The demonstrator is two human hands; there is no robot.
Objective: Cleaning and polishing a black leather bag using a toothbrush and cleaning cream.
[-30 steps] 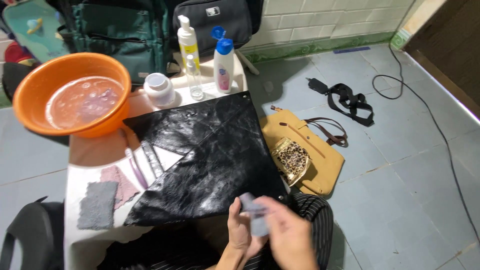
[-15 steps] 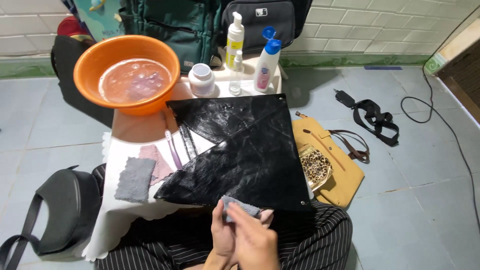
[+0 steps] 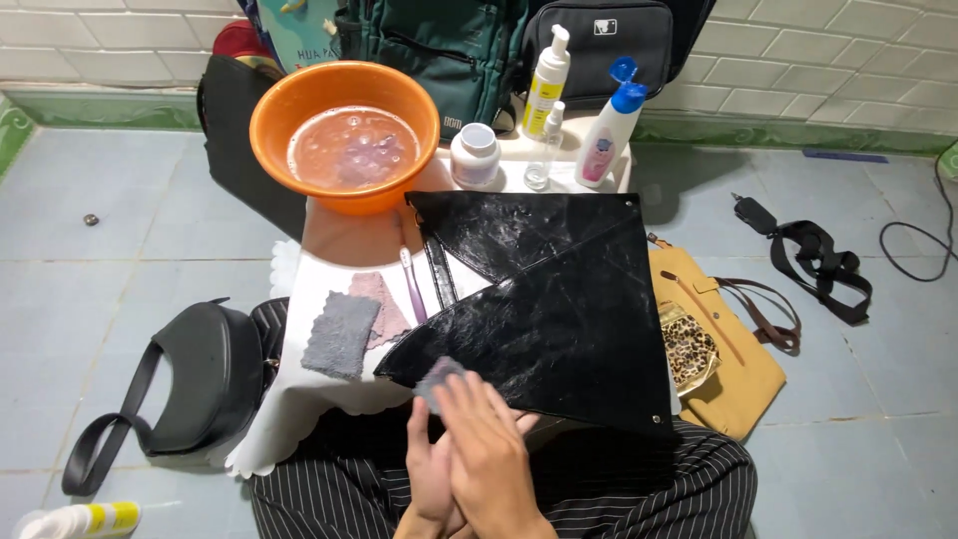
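- Black glossy leather piece (image 3: 559,299), folded into angular flaps, lies flat across a small white-covered table (image 3: 299,389) just in front of the seated person's striped trousers (image 3: 619,489).
- Both hands meet at the near left corner of the leather. The right hand (image 3: 489,449) lies over the left hand (image 3: 431,477), and between them sits a small grey cloth pad (image 3: 436,379).
- Grip: the fingers of both hands are curled loosely closed around the pad, pressing it between the palms; how firmly it is pinched cannot be told, as the right hand covers most of it.
- The pad's far edge touches or just overlaps the leather's near corner.
- To work well here, it seems wise to keep the pad flat under the fingers, press lightly, and steady the leather so it does not slide off the table's edge.
- An orange basin (image 3: 344,135) of cloudy, bubbly water stands at the far left of the table, near enough to spill if the table is jolted.
- Just left of the leather lie a grey cloth (image 3: 341,334), a pink cloth (image 3: 384,304) and a purple toothbrush (image 3: 412,284).
- Behind the leather stand a white jar (image 3: 475,155), a yellow pump bottle (image 3: 546,85), a small clear bottle (image 3: 542,150) and a white bottle with a blue cap (image 3: 611,125).
- On the tiled floor, a black handbag (image 3: 200,384) lies to the left, a tan bag (image 3: 723,349) to the right.
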